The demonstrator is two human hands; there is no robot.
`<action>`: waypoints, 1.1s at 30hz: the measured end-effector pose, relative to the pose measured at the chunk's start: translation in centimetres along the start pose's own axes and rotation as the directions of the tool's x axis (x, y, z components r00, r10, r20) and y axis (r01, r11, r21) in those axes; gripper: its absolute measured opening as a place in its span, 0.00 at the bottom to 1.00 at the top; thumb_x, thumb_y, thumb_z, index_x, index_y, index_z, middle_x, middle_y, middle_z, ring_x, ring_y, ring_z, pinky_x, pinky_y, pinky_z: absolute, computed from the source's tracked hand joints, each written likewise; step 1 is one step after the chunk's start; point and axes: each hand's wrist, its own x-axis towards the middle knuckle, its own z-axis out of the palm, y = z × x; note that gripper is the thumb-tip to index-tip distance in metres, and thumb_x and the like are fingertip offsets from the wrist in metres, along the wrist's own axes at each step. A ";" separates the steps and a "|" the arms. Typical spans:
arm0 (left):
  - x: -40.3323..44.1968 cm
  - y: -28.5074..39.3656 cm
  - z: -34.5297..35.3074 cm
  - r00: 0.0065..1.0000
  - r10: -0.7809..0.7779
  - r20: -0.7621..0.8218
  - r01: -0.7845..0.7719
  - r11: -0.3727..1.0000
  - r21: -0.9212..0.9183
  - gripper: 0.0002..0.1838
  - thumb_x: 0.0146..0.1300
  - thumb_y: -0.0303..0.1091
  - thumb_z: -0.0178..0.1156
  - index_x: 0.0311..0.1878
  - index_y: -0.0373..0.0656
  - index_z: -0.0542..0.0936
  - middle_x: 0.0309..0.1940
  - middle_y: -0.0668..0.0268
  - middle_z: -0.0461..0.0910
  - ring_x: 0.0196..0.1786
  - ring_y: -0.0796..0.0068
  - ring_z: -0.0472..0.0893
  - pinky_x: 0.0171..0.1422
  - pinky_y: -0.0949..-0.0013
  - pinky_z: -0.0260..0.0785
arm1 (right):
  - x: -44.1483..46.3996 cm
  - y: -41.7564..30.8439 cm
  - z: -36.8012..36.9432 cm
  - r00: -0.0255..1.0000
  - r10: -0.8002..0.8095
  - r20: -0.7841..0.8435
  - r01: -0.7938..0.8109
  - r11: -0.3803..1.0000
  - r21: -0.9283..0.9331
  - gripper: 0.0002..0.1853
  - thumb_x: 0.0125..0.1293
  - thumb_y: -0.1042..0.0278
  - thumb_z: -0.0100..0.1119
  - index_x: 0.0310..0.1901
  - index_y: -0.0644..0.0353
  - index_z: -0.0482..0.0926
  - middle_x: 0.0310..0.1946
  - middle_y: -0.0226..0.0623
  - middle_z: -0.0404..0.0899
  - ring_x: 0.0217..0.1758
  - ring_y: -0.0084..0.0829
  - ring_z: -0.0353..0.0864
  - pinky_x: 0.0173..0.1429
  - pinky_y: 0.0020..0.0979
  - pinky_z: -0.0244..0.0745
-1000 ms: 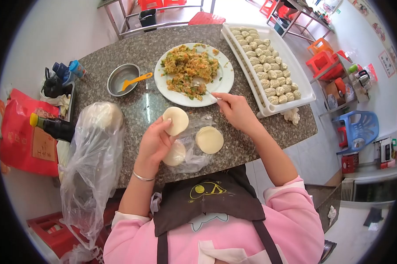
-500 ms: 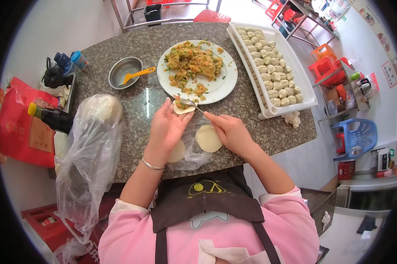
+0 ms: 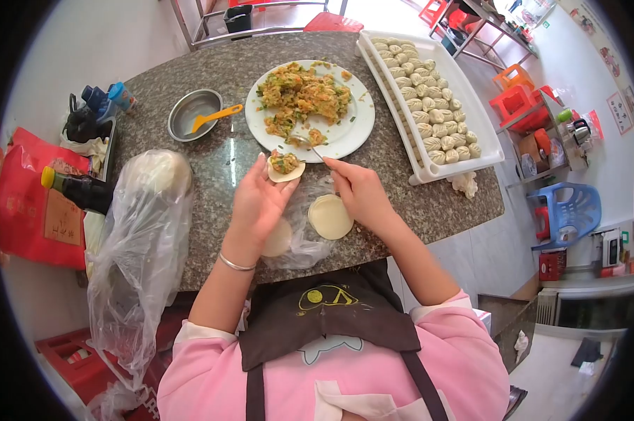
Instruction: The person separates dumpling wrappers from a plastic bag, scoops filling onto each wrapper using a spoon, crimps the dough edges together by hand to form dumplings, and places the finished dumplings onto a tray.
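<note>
My left hand (image 3: 254, 202) is palm up and holds a round dough wrapper (image 3: 294, 174) on its fingers. A mound of chopped filling (image 3: 284, 162) sits on that wrapper. Gripped by my right hand (image 3: 362, 193) is a metal spoon (image 3: 304, 141), its bowl over the near edge of a white plate (image 3: 363, 125). Orange and green filling (image 3: 310, 95) is heaped on the plate. Below my right hand lies a stack of round wrappers (image 3: 331, 217). Another wrapper (image 3: 278, 238) is near my left wrist, beside thin clear plastic (image 3: 303, 255).
On the right of the stone table (image 3: 219, 165), a white tray (image 3: 487, 149) holds rows of pleated dumplings (image 3: 429, 105). A metal bowl (image 3: 179, 126) with an orange-handled spatula (image 3: 219, 114) stands at the left. A plastic bag (image 3: 138, 231) and a dark bottle (image 3: 85, 191) are further left.
My right hand has moved the spoon off the wrapper and up to the plate's near edge. My left hand has shifted slightly left with the wrapper, whose filling now shows fully.
</note>
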 end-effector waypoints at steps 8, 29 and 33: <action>0.0 1.0 -0.7 0.998 -0.008 0.067 0.013 0.997 -0.076 0.25 0.73 0.40 0.44 0.64 0.31 0.59 0.61 0.52 0.67 0.66 0.58 0.67 0.73 0.56 0.57 | -1.1 -1.5 -0.2 0.991 -0.064 0.122 0.056 0.996 0.074 0.15 0.63 0.75 0.55 0.52 0.62 0.78 0.31 0.49 0.79 0.33 0.45 0.80 0.38 0.38 0.74; 4.1 1.6 2.6 0.931 0.149 0.334 -0.274 0.889 0.367 0.27 0.64 0.20 0.52 0.67 0.37 0.61 0.61 0.60 0.69 0.61 0.71 0.73 0.65 0.70 0.69 | 7.1 0.9 -1.0 0.986 -0.104 -0.133 0.123 0.982 0.143 0.09 0.59 0.69 0.63 0.41 0.59 0.84 0.36 0.39 0.82 0.40 0.33 0.81 0.47 0.30 0.74; 3.8 2.0 1.9 0.939 0.173 0.296 -0.265 0.915 0.303 0.23 0.71 0.34 0.48 0.66 0.37 0.63 0.61 0.59 0.69 0.63 0.68 0.72 0.66 0.63 0.68 | 8.5 0.6 0.8 0.998 0.050 0.040 -0.062 0.891 0.450 0.12 0.58 0.69 0.64 0.43 0.64 0.82 0.33 0.36 0.82 0.36 0.26 0.79 0.43 0.27 0.75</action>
